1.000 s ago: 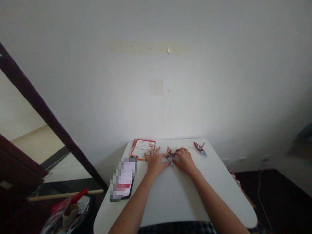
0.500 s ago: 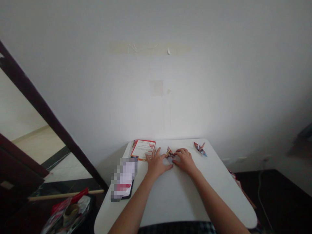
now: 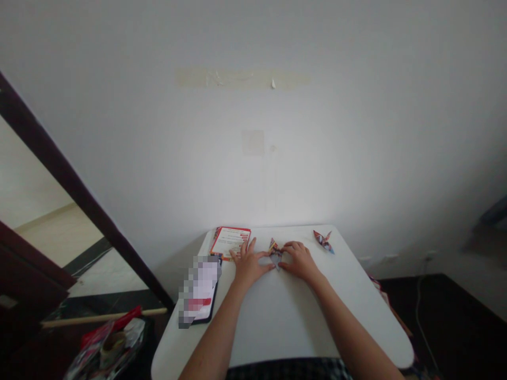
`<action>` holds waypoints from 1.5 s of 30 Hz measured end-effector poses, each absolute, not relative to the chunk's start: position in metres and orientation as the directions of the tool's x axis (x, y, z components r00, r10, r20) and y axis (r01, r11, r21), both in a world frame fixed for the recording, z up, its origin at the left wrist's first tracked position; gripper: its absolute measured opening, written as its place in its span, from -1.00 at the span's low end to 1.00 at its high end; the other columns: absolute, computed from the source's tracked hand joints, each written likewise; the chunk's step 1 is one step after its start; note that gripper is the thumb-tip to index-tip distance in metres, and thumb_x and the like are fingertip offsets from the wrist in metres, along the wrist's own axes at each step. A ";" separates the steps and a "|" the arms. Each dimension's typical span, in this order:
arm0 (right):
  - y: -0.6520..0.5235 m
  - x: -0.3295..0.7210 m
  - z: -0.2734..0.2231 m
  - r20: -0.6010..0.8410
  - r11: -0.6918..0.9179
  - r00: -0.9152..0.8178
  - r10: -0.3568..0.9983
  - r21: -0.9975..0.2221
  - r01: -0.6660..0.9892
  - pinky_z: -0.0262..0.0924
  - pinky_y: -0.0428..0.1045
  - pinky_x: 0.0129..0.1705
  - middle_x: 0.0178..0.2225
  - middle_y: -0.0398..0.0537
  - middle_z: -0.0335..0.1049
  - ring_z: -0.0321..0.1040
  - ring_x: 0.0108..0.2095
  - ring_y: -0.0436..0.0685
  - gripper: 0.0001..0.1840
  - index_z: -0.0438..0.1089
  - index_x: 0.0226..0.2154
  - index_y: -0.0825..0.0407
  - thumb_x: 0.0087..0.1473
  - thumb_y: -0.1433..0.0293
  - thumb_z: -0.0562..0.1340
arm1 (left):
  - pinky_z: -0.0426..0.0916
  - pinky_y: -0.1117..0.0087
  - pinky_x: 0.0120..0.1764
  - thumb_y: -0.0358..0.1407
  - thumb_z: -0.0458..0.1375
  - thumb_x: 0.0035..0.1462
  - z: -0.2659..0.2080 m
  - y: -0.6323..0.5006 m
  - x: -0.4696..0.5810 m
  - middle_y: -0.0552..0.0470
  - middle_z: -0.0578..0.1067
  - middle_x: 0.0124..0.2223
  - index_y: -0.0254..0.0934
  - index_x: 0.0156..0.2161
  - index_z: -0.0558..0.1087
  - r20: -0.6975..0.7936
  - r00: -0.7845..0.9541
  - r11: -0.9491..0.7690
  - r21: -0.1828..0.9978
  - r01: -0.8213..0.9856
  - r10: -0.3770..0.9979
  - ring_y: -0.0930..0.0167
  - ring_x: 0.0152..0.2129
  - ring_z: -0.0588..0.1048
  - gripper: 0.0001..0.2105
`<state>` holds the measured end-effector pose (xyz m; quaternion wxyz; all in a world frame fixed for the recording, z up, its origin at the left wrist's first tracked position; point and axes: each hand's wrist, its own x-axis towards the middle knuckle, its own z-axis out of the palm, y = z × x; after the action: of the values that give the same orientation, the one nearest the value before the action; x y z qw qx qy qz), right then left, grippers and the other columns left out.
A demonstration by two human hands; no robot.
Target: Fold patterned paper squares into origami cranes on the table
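Note:
A small folded paper piece (image 3: pixel 275 256), patterned with a grey-white lower part, lies on the table between my hands, its tip pointing to the wall. My left hand (image 3: pixel 249 266) is spread, its index finger and thumb apart at the paper's left edge; its other fingers reach over the printed sheets (image 3: pixel 227 241). My right hand (image 3: pixel 300 260) has its fingers curled on the paper's right side, the index finger and thumb gripping that edge. To the right of it sits a folded paper crane (image 3: pixel 324 241), red and blue with pointed ends.
The white table (image 3: pixel 289 327) stands against a wall (image 3: pixel 356 132) with old tape marks. A phone (image 3: pixel 206 295), partly blurred out, lies at the left edge. On the floor at left are a bag of things (image 3: pixel 114 348) and a wooden stick (image 3: pixel 103 317).
My left hand has shifted slightly left, its thumb moving away from my right hand. More of the paper's grey-white lower part shows. The view has shifted a little.

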<state>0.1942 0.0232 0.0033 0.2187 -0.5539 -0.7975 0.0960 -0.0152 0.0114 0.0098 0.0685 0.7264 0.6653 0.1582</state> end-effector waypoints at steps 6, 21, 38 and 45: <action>0.024 0.198 0.003 0.229 0.390 -0.320 0.919 -0.421 0.819 0.02 0.16 0.17 0.10 0.00 0.29 0.12 0.16 0.25 -0.34 0.38 0.04 -0.14 -0.16 0.13 0.41 | -0.36 -0.44 0.15 0.19 0.23 -0.12 0.009 0.014 -0.014 0.19 0.06 0.40 0.33 -0.06 0.50 0.124 0.047 -0.085 0.322 0.943 0.991 -0.07 0.33 -0.09 -0.56; 0.029 0.203 -0.008 0.227 0.401 -0.331 0.916 -0.458 0.793 0.01 0.15 0.19 0.12 0.01 0.28 0.15 0.16 0.23 -0.34 0.40 0.02 -0.13 -0.13 -0.01 0.38 | -0.34 -0.43 0.16 0.12 0.20 0.00 0.009 0.016 -0.013 0.14 0.17 0.35 0.33 -0.04 0.49 0.134 0.048 -0.089 0.321 0.943 0.990 -0.02 0.31 -0.03 -0.64; 0.036 0.199 -0.019 0.328 0.414 -0.279 0.902 -0.478 0.775 0.07 0.10 0.14 -0.02 -0.08 0.40 0.23 0.07 0.17 -0.76 0.52 -0.17 -0.14 0.06 0.31 0.27 | -0.27 -0.45 0.15 0.06 0.19 0.08 0.009 0.017 -0.013 0.20 0.34 0.25 0.27 -0.16 0.56 0.197 0.061 -0.136 0.393 0.909 0.979 0.06 0.25 0.09 -0.79; 0.038 0.191 -0.024 0.377 0.386 -0.212 0.901 -0.479 0.788 0.09 0.05 0.09 -0.09 -0.05 0.44 0.25 0.02 0.16 -0.85 0.54 -0.32 -0.07 0.13 0.29 0.25 | -0.19 -0.45 0.15 -0.02 0.10 0.19 0.000 0.020 -0.007 0.15 0.37 0.21 0.10 -0.23 0.58 0.238 0.058 -0.152 0.398 0.905 0.970 0.11 0.23 0.14 -0.79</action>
<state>0.1909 0.0377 -0.0244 0.3089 -0.5464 -0.7730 0.0916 -0.0070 0.0197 0.0005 0.0710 0.7240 0.6473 0.2277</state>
